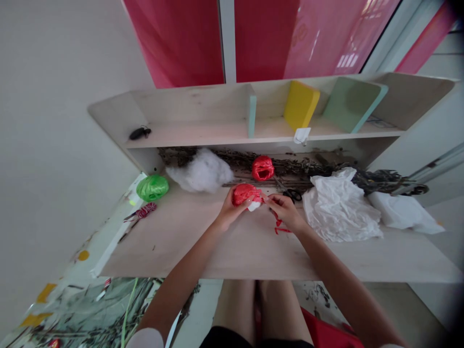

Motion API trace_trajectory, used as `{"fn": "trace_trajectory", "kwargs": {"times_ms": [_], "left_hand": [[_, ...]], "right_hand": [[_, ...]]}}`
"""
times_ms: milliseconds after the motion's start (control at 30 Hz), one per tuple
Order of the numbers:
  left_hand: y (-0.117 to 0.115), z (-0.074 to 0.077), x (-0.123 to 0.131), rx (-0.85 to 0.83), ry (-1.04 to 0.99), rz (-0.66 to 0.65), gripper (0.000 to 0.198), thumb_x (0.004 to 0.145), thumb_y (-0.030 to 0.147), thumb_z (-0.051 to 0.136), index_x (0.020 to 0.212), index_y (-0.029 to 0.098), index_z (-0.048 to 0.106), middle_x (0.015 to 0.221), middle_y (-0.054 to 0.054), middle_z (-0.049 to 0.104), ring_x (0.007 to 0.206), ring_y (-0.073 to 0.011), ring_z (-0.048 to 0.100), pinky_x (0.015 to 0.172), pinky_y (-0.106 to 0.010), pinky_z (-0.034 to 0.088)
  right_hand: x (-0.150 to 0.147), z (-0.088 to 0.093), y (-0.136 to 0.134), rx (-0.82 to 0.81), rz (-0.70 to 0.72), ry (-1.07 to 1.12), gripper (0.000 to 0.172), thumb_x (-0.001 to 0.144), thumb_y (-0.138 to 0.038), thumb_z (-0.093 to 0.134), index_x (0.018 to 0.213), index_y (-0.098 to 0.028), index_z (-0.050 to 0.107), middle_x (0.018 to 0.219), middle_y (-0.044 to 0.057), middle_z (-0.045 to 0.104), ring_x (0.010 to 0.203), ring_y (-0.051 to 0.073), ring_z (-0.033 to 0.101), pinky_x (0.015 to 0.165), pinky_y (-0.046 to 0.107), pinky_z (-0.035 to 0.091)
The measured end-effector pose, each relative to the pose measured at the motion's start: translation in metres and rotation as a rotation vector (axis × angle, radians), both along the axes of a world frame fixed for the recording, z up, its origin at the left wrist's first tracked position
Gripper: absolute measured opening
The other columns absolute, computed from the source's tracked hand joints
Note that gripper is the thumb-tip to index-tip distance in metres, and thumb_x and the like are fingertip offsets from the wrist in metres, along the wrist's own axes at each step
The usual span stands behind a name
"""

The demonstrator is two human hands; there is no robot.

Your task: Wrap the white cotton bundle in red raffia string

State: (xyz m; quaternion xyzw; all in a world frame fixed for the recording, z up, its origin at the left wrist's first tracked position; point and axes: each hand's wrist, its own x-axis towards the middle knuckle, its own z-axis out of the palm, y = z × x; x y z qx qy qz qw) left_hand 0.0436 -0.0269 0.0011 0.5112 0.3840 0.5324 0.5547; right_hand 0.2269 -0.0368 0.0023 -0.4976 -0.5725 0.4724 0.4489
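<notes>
A red wrapped bundle with a white part showing at its lower right is held above the desk. My left hand is closed round its left side, the thumb across the front. At the bundle's right edge, my right hand pinches red strand material with thumb and forefinger. Loose red strand hangs below my right hand, near the desk surface. Just behind the bundle sits a red twine ball. Black-handled scissors lie behind my right hand.
White fluffy stuffing and a green twine ball are at the left. Crumpled white bags lie at the right. Dried stems stretch under the shelf. A pink-and-white string bundle rests near the left edge.
</notes>
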Motion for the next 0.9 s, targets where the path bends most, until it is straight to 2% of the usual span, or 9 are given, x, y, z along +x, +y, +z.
{"fn": "trace_trajectory", "kwargs": {"times_ms": [100, 167, 267, 333, 400, 500, 733, 900], "left_hand": [[0.000, -0.001, -0.001, -0.043, -0.042, -0.059, 0.057, 0.067, 0.046, 0.079, 0.115, 0.024, 0.057, 0.124, -0.010, 0.062, 0.120, -0.0280, 0.055, 0.104, -0.044, 0.041], [0.000, -0.002, -0.003, -0.074, -0.092, -0.138, 0.068, 0.065, 0.050, 0.079, 0.123, 0.024, 0.053, 0.127, -0.011, 0.060, 0.121, -0.0284, 0.055, 0.100, -0.042, 0.044], [0.000, -0.005, -0.003, -0.091, -0.146, -0.236, 0.089, 0.056, 0.049, 0.085, 0.132, 0.025, 0.043, 0.129, -0.011, 0.058, 0.118, -0.0281, 0.056, 0.098, -0.041, 0.044], [-0.002, -0.007, -0.003, -0.074, -0.104, -0.262, 0.096, 0.048, 0.042, 0.089, 0.131, 0.024, 0.043, 0.128, -0.011, 0.057, 0.116, -0.0273, 0.056, 0.098, -0.039, 0.044], [-0.004, -0.008, -0.002, -0.063, -0.029, -0.272, 0.092, 0.048, 0.037, 0.090, 0.127, 0.022, 0.046, 0.125, -0.011, 0.058, 0.114, -0.0264, 0.057, 0.095, -0.037, 0.045], [-0.006, -0.006, -0.002, -0.074, 0.048, -0.269, 0.077, 0.057, 0.035, 0.086, 0.124, 0.020, 0.051, 0.125, -0.011, 0.059, 0.114, -0.0260, 0.056, 0.096, -0.036, 0.045], [-0.001, 0.003, -0.006, -0.095, 0.037, -0.406, 0.065, 0.063, 0.025, 0.081, 0.124, 0.020, 0.058, 0.126, -0.011, 0.061, 0.113, -0.0253, 0.058, 0.097, -0.036, 0.044], [0.001, -0.002, -0.005, -0.090, 0.039, -0.345, 0.059, 0.065, 0.015, 0.070, 0.122, 0.020, 0.059, 0.124, -0.009, 0.062, 0.111, -0.0233, 0.058, 0.094, -0.035, 0.046]], "right_hand": [[-0.002, -0.001, 0.000, -0.009, 0.014, -0.002, 0.057, 0.067, -0.076, 0.060, 0.062, -0.020, 0.056, 0.047, -0.005, 0.035, 0.042, 0.008, 0.028, 0.038, 0.024, 0.020], [-0.004, -0.001, -0.001, -0.018, 0.013, 0.010, 0.057, 0.067, -0.076, 0.059, 0.061, -0.020, 0.052, 0.048, -0.006, 0.035, 0.042, 0.008, 0.028, 0.038, 0.023, 0.021], [-0.007, 0.001, -0.005, -0.041, 0.039, 0.030, 0.058, 0.068, -0.077, 0.058, 0.063, -0.020, 0.050, 0.048, -0.007, 0.036, 0.042, 0.007, 0.028, 0.038, 0.022, 0.022], [-0.009, 0.004, -0.007, -0.056, 0.082, 0.032, 0.058, 0.069, -0.077, 0.057, 0.065, -0.020, 0.050, 0.049, -0.007, 0.036, 0.043, 0.007, 0.028, 0.038, 0.022, 0.022], [-0.011, 0.006, -0.009, -0.059, 0.108, 0.032, 0.057, 0.069, -0.077, 0.057, 0.064, -0.020, 0.050, 0.049, -0.007, 0.035, 0.043, 0.007, 0.028, 0.039, 0.022, 0.021], [-0.012, 0.010, -0.011, -0.046, 0.120, 0.031, 0.057, 0.069, -0.076, 0.057, 0.063, -0.020, 0.049, 0.050, -0.007, 0.035, 0.045, 0.007, 0.027, 0.040, 0.022, 0.020], [-0.008, 0.008, -0.010, -0.029, 0.108, 0.038, 0.054, 0.072, -0.072, 0.059, 0.062, -0.020, 0.046, 0.050, -0.007, 0.036, 0.045, 0.007, 0.027, 0.041, 0.022, 0.020], [-0.006, 0.002, -0.007, -0.022, 0.113, 0.032, 0.053, 0.074, -0.070, 0.058, 0.062, -0.020, 0.047, 0.051, -0.007, 0.036, 0.045, 0.007, 0.027, 0.042, 0.023, 0.020]]}}
